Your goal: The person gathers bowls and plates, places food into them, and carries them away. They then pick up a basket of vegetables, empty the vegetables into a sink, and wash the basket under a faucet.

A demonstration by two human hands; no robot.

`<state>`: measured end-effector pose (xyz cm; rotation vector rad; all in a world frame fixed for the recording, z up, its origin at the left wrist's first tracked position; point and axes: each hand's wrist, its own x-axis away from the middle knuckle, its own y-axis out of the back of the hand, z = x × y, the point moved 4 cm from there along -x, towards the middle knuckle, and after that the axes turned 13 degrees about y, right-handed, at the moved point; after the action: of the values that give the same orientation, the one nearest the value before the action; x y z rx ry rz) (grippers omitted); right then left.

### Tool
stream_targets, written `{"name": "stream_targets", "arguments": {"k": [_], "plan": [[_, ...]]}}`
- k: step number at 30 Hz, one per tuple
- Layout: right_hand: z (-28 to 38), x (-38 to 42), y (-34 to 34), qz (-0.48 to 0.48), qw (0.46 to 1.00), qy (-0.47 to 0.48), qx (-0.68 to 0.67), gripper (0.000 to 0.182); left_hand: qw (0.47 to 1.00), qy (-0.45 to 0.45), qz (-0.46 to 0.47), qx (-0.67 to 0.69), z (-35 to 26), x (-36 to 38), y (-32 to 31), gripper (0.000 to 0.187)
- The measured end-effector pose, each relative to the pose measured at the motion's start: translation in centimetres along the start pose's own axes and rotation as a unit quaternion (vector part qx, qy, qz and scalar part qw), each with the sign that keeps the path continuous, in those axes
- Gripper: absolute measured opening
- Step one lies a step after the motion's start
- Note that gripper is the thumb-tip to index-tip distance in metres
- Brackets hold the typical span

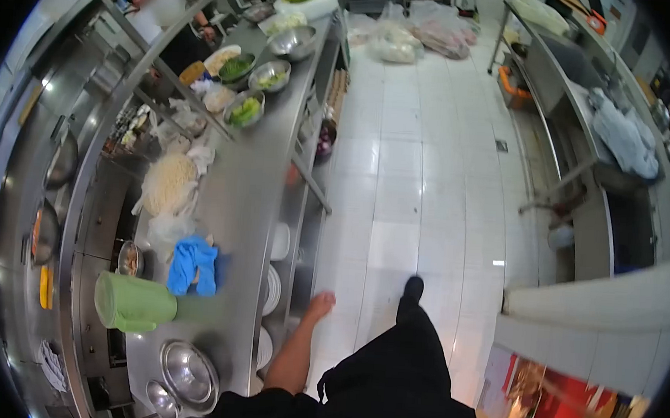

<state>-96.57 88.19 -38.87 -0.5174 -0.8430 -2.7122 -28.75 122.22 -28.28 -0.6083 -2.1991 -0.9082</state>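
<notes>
Along the left runs the worktop (231, 194), carrying, from far to near, bowls (292, 44), noodles (172, 186), a cloth (193, 265), a pitcher (134, 304) and a basin (187, 373). Plates (272, 290) sit beneath it. Right, across the floor (394, 190), a sink unit (574, 63) bears a bundle (624, 132); filled bags (437, 30) lie far ahead.

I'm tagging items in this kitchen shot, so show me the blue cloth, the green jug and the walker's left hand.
Blue cloth (191, 267): head view, on its crumpled middle.
Green jug (142, 301): head view, on the side of its body.
Left hand (320, 306): head view, mid-hand.
</notes>
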Motion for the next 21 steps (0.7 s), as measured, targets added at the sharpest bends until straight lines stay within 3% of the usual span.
{"name": "stream_targets", "arguments": {"k": [1,3,4,5,6,7,8,9,10,11,12,13,15,18,19,20,21], "plan": [[-0.5,-3.8,2.9,-0.015,0.995,-0.042,-0.087,0.020,0.995,0.040,0.021,0.093,0.6,1.7,-0.7,0.017],[1.6,-12.6,12.7,-0.038,0.959,-0.121,-0.255,0.017,0.977,0.130,0.145,0.087,2.8,2.9,-2.8,0.016],[2.6,-16.6,17.6,-0.042,0.926,-0.161,-0.338,0.017,0.952,0.266,0.133,0.069,1.6,5.2,-3.3,0.016],[2.6,-20.3,23.2,-0.041,0.885,-0.204,-0.416,0.018,0.943,0.281,0.166,0.062,0.9,6.7,-3.8,0.021],[1.1,-25.2,29.5,-0.034,0.898,-0.268,-0.348,0.016,0.934,0.298,0.179,0.085,-0.1,7.4,-3.9,0.024],[0.9,-29.8,36.4,-0.058,0.939,-0.241,-0.238,0.011,0.922,0.316,0.195,0.108,-0.7,8.0,-4.1,0.026],[0.3,-33.6,42.7,-0.208,0.888,-0.233,-0.338,0.008,0.922,0.318,0.187,0.121,-1.7,8.3,-4.0,0.026],[1.1,-39.0,49.6,-0.165,0.942,-0.242,-0.164,0.011,0.923,0.312,0.157,0.161,-2.9,8.0,-3.6,0.028],[3.3,-44.0,56.6,-0.120,0.962,-0.244,0.015,0.019,0.922,0.308,0.128,0.197,-4.0,7.4,-3.1,0.030],[8.9,-46.3,62.4,-0.292,0.922,-0.244,-0.073,0.029,0.922,0.305,0.124,0.206,-4.9,6.3,-2.7,0.030],[8.6,-50.7,66.8,-0.328,0.921,-0.206,-0.029,0.034,0.914,0.316,0.101,0.235,-5.6,5.1,-2.1,0.029],[11.4,-54.4,70.9,-0.310,0.932,-0.183,-0.031,0.032,0.904,0.327,0.079,0.264,-6.4,3.7,-1.6,0.029],[18.8,-63.8,78.0,-0.348,0.936,-0.050,0.021,0.036,0.907,0.313,0.051,0.277,-10.9,-1.2,0.4,0.029],[21.3,-72.3,78.9,-0.296,0.945,0.030,0.133,0.036,0.911,0.201,-0.018,0.361,-18.2,-7.0,4.1,0.027],[21.7,-74.5,77.9,-0.261,0.954,-0.009,0.146,0.032,0.908,0.199,-0.015,0.369,-20.9,-9.5,5.4,0.027],[18.0,-77.3,76.3,-0.240,0.965,-0.007,0.101,0.028,0.923,0.166,-0.018,0.346,-23.9,-12.1,7.0,0.026],[15.1,-79.6,74.5,-0.161,0.965,0.043,0.203,0.026,0.937,0.133,-0.023,0.322,-26.8,-14.5,8.6,0.025]]}}
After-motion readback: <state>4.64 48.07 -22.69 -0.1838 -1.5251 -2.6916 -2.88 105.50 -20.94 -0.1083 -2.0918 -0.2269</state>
